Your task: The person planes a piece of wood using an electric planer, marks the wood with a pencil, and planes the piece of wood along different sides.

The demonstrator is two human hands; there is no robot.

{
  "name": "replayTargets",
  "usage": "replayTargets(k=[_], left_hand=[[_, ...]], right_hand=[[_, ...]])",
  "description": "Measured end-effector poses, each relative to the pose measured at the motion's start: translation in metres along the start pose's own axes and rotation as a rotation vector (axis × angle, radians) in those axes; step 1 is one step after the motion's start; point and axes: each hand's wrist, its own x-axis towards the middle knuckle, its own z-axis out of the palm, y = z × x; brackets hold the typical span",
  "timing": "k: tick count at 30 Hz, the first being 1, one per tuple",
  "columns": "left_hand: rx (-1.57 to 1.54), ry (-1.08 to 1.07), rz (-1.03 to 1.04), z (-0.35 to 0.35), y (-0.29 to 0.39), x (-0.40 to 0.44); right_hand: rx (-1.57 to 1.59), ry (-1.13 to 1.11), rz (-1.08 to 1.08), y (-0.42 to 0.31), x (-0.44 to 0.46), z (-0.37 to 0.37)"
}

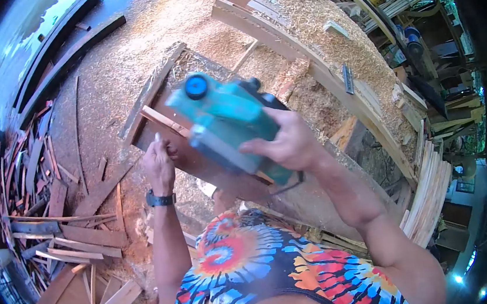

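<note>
My right hand (292,138) is wrapped around the handle of a green electric planer (231,115) with a blue-centred knob at its front. The planer is slightly blurred and hangs above a narrow wooden strip (165,121), hiding much of it; whether they touch I cannot tell. The strip lies over a brown board (182,152) serving as a work surface. Left of the planer, my left hand (159,163) hovers by the board's near left edge, its fingers curled and one fingertip pointing up. Anything inside those fingers is hidden. A dark watch (160,198) circles that wrist.
Wood shavings (184,26) cover the ground ahead. A long beam (312,69) runs along the right, with a small metal piece (348,78) on it. Scrap wood (35,154) is heaped at left, and curved strips (432,192) are stacked at right.
</note>
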Motion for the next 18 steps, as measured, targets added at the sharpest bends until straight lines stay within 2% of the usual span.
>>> replayTargets(k=[4, 7, 8, 11, 12, 14, 17, 18], left_hand=[[0.559, -0.099, -0.074, 0.03, 0.029, 0.006], [0.682, -0.014, 0.046, 0.045, 0.022, 0.0], [0.663, -0.083, -0.056, 0.042, 0.02, 0.003], [-0.097, -0.165, -0.22, 0.028, 0.002, -0.012], [-0.202, -0.25, -0.254, 0.019, 0.008, -0.021], [-0.259, -0.247, -0.147, 0.01, 0.006, -0.035], [-0.321, -0.256, -0.07, 0.011, 0.026, -0.062], [-0.334, -0.242, -0.045, 0.015, 0.032, -0.072]], right_hand=[[0.116, 0.061, 0.185, 0.008, -0.034, -0.043], [0.054, 0.073, 0.369, 0.039, -0.052, -0.069], [0.042, 0.073, 0.355, 0.051, -0.057, -0.073], [0.056, 0.09, 0.32, 0.083, -0.071, -0.076], [0.091, 0.111, 0.311, 0.09, -0.072, -0.075], [0.069, 0.095, 0.378, 0.095, -0.074, -0.079], [-0.072, 0.114, 0.151, 0.081, -0.076, -0.081], [-0.162, 0.057, 0.255, 0.073, -0.079, -0.086]])
